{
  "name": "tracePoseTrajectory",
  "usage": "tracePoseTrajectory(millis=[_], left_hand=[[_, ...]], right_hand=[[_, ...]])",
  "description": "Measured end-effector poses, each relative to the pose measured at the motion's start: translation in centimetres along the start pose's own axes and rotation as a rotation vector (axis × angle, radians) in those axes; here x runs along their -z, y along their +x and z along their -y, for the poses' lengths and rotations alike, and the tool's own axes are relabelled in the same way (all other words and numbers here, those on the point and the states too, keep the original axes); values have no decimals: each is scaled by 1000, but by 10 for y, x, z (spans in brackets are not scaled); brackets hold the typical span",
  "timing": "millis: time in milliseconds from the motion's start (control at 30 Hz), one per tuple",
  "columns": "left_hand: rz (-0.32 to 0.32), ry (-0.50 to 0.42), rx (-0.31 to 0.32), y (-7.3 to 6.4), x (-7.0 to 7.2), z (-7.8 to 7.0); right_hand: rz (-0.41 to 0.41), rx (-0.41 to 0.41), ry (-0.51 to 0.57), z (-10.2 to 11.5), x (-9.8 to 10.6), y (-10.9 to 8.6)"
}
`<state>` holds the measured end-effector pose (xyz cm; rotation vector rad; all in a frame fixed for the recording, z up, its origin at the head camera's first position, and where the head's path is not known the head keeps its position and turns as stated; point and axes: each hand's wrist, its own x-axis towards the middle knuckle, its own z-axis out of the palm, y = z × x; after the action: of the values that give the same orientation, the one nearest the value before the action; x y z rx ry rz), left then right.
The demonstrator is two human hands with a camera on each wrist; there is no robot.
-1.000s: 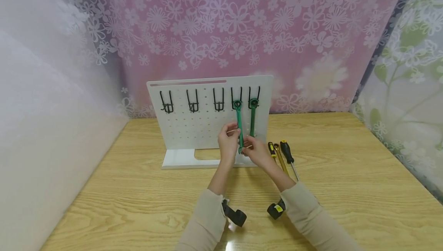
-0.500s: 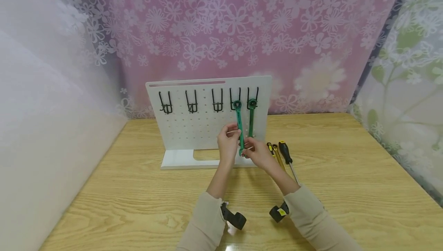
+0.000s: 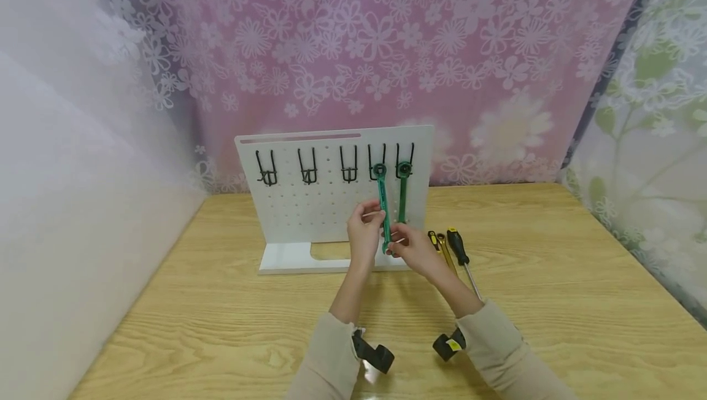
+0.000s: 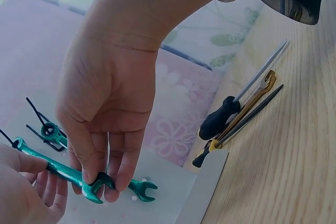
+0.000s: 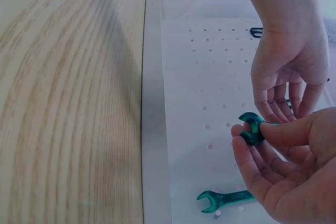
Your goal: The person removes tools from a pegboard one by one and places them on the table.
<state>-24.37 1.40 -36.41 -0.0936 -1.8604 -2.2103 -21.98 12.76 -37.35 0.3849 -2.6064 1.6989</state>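
Observation:
A green combination wrench (image 3: 382, 194) stands nearly upright before the white pegboard (image 3: 309, 216). Its ring end overlaps the fourth black hook from the left in the head view. My left hand (image 3: 363, 237) pinches the shaft between thumb and fingers. Lower down, my right hand (image 3: 415, 250) holds the open-jawed end (image 5: 253, 128) with thumb and fingertips, as the right wrist view shows. To the right, a second green wrench (image 3: 402, 197) hangs by its ring from the last hook; its open end (image 4: 143, 189) sticks out behind the right hand in the left wrist view.
Three black hooks (image 3: 308, 167) on the pegboard's left carry nothing. On the wooden table (image 3: 221, 326), right of the board, lie a black-handled screwdriver (image 3: 457, 245), a gold wrench (image 3: 445, 251) and a yellow-and-black-handled tool (image 3: 433, 240). Patterned curtains surround the table.
The head view has shifted a little, so the board sits slightly lower. Both hands keep hold of the green wrench and hardly move against the board.

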Motion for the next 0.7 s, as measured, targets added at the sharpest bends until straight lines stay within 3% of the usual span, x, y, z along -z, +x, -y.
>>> tracePoseTrajectory(millis=[700], left_hand=[[14,7,-27,-8,3,-10]], right_hand=[[35,17,18,8,2,-10]])
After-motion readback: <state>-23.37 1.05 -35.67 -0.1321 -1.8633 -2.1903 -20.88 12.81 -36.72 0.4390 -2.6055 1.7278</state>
